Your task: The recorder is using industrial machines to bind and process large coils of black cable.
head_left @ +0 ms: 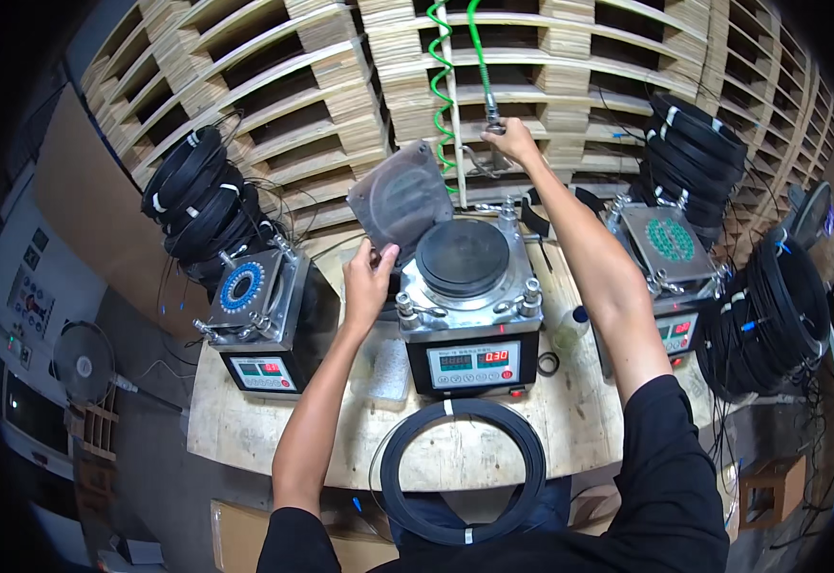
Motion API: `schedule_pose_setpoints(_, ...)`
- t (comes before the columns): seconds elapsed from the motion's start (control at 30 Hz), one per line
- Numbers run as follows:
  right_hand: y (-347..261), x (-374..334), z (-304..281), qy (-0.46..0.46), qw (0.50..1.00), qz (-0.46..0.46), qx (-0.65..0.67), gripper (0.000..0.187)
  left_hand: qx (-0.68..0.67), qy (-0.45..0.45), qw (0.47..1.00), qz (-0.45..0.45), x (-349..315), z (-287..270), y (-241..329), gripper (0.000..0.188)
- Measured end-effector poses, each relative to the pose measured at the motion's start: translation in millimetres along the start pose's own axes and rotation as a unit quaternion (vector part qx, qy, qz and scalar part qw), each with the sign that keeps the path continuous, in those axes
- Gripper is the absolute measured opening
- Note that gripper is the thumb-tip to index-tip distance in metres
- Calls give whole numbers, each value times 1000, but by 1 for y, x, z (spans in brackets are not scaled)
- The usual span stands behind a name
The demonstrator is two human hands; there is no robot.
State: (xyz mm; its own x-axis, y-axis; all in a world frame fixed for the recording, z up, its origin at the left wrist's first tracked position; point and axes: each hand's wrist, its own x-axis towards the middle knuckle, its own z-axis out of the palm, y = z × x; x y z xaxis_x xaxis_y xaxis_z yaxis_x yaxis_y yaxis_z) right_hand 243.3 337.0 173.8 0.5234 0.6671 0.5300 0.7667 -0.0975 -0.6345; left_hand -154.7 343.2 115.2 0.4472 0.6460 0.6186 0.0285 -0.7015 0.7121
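My left hand (369, 284) pinches the lower edge of a square grey plate (401, 196) with a round mark on its face, held tilted up. Just right of it stands the middle polishing machine (471, 361), its round black pad (463, 256) uncovered between metal corner posts. Farther off, my right hand (514, 143) is closed round an air gun (493, 116) at the end of a green hose (478, 48). My fingers hide most of the gun's body. A coil of black cable (394, 482) lies at the table's front edge, near my body.
On the left, a second machine (266, 368) carries a plate with a blue ring of connectors; a third (676, 329) at right carries green ones. Black cable coils (188, 191) stack behind left, with more coils (765, 325) at right. Wooden pallets (340, 81) rise behind the table (235, 420).
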Motion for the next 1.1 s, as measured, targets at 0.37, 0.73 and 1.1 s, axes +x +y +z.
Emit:
schedule_pose_setpoints(0.37, -22, -270, -83, 115, 985, 31, 125, 44, 51, -38, 996, -55, 2, -9, -21, 32)
schedule_pose_setpoints(0.73, 56, -429, -35, 124, 977, 159, 73, 77, -13, -13, 1000, -13, 3, 6, -22, 27)
schedule_pose_setpoints(1.1, -54, -294, -103, 42, 997, -51, 47, 69, 58, 28, 998, -18, -6, -8, -24, 35)
